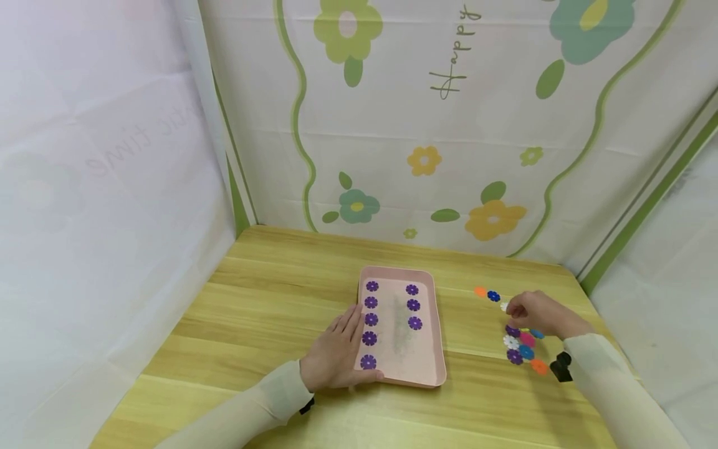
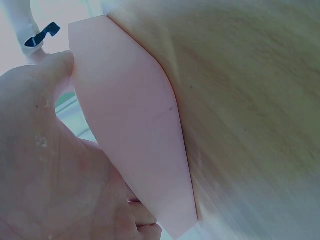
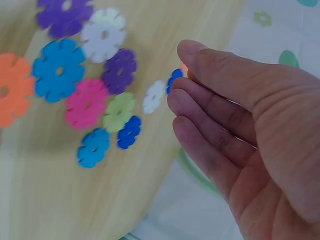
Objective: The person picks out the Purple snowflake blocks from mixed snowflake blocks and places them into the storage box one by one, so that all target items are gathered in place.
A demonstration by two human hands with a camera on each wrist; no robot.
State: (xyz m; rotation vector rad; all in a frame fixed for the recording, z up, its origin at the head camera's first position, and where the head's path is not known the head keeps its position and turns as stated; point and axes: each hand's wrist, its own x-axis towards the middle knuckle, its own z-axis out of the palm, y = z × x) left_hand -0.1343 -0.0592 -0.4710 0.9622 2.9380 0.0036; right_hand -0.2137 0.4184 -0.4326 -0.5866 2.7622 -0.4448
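A shallow pink tray (image 1: 400, 374) lies on the table with two columns of purple flower-shaped discs (image 1: 369, 338) in it, the left column longer than the right. My left hand (image 1: 336, 352) rests against the tray's near-left corner, fingers straight along its left side and thumb on the front rim. In the left wrist view, the tray's outer wall (image 2: 130, 105) shows beside the palm. My right hand (image 1: 541, 313) hovers over loose discs at the right, fingers loosely bent with nothing visible between them. Nearest its fingertips lies a white disc (image 3: 153, 97).
A loose group of flower discs, including a pink one (image 3: 87, 103), an orange one (image 3: 12, 90) and a light green one (image 3: 119, 112), lies on the wooden table (image 1: 269, 299). Further off are another orange disc (image 1: 480, 291) and a blue disc (image 1: 493, 296). Printed cloth (image 1: 387, 112) walls the back and sides.
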